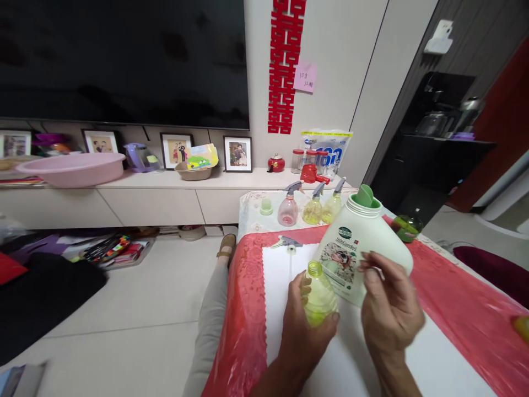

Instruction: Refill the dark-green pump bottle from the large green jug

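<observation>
My left hand [308,325] is wrapped round a translucent yellow-green spray bottle [321,295]; its neck is uncapped and some liquid lies in the bottom. In front of the big pale-green detergent jug [359,242], my right hand [392,309] is raised with loosely curled fingers apart and nothing visible in them. The jug stands upright, a green spout [365,195] showing in its open mouth. A grey and white spray head [288,242] with its tube lies on the white sheet [276,281]. The jug's pale-green cap [266,207] sits farther back on the table.
A pink spray bottle [288,212] and two yellow ones, a front yellow bottle [313,210] and a rear yellow bottle [332,207], stand behind the jug. A dark green bottle [407,226] is at its right. Red plastic [248,286] covers the table beneath the sheet. A low cabinet [152,204] runs behind.
</observation>
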The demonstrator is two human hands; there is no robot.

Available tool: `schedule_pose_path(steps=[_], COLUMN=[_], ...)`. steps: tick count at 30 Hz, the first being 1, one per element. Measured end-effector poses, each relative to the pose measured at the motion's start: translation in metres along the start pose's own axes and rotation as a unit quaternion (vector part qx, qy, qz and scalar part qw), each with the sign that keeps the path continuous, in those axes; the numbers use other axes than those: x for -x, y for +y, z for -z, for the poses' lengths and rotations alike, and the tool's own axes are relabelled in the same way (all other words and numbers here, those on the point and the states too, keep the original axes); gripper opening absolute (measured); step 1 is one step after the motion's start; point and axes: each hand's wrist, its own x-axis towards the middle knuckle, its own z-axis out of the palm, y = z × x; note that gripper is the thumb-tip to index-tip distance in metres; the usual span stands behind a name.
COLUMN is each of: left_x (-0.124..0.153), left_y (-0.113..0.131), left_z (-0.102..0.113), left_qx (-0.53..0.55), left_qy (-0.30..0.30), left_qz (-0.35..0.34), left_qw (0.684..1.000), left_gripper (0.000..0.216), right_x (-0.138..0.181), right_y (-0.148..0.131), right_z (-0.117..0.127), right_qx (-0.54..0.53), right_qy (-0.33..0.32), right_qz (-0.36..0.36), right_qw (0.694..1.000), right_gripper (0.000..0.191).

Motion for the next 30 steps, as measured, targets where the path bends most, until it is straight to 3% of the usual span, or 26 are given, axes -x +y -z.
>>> schedule_pose_path(steps=[3,6,9,13,17,23,30], left_x=[-0.006,-0.012,-0.015,-0.016,-0.015,-0.013,-0.016], left_y=[-0.006,-0.005,-0.005,-0.007,-0.007,-0.003,-0.004], left_z=[0.001,0.005,0.007,0.007,0.005,0.004,0.008], left_qx=[-0.01,-0.025,-0.043,-0.053,-0.062,-0.074,-0.064], left_qy=[-0.01,0.003,0.012,0.028,0.043,0.063,0.07], left_qz=[0.002,-0.02,-0.04,-0.047,-0.049,-0.013,0.002], left_qw=[1.0,0.999,0.998,0.997,0.996,0.995,0.996], left_gripper=[0.082,0.08,0.078,0.077,0.079,0.076,0.076], right_x=[-0.024,-0.046,-0.061,-0.067,-0.065,-0.069,-0.072], right_y=[-0.013,-0.007,0.011,0.038,0.061,0.089,0.095], right_z=[0.019,0.045,0.073,0.098,0.104,0.099,0.088], right_qx=[0.023,0.053,0.088,0.107,0.1,0.112,0.151], right_qy=[0.049,0.071,0.025,-0.092,-0.151,-0.17,-0.137], right_qz=[0.013,-0.001,-0.076,-0.203,-0.256,-0.265,-0.238], right_qw=[0.998,0.996,0.993,0.969,0.95,0.943,0.95], right_gripper=[0.033,0.04,0.054,0.072,0.057,0.025,0.027])
